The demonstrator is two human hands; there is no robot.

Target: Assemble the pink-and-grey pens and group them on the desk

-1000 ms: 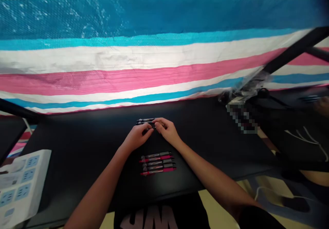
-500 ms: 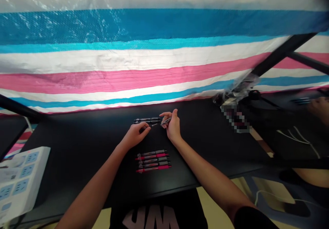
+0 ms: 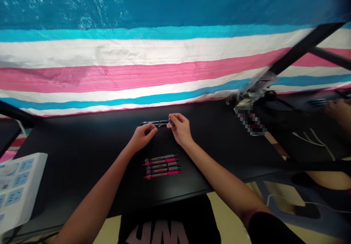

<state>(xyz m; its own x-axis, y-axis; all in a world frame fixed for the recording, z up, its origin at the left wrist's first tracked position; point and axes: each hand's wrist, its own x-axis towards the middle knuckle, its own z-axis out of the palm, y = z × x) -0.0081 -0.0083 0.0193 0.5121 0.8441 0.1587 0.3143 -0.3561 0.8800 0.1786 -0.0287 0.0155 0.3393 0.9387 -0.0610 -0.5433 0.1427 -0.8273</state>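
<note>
My left hand (image 3: 143, 137) is closed in a pinch on a pen part (image 3: 161, 125), whose thin end sticks out toward the right. Facing it, my right hand (image 3: 181, 130) has its thumb and fingers pressed together around a short dark grey pen piece (image 3: 172, 122), mostly covered by the fingertips. Just behind both hands lie dark pens (image 3: 154, 122), partly hidden. Nearer to me, several click pens (image 3: 162, 168) lie side by side in a row, with grey and red grips alternating.
A white power strip (image 3: 24, 189) stands at the left of the black table (image 3: 82, 156). To the right are a clear plastic bag (image 3: 255, 88), a pixelated item (image 3: 251, 120) and another person's hand (image 3: 338, 109). A striped sheet (image 3: 137, 76) hangs behind.
My right hand has turned, its raised thumb closing down over the grey pen piece. My left hand stays near the same spot, still pinching. The view has tilted slightly downward.
</note>
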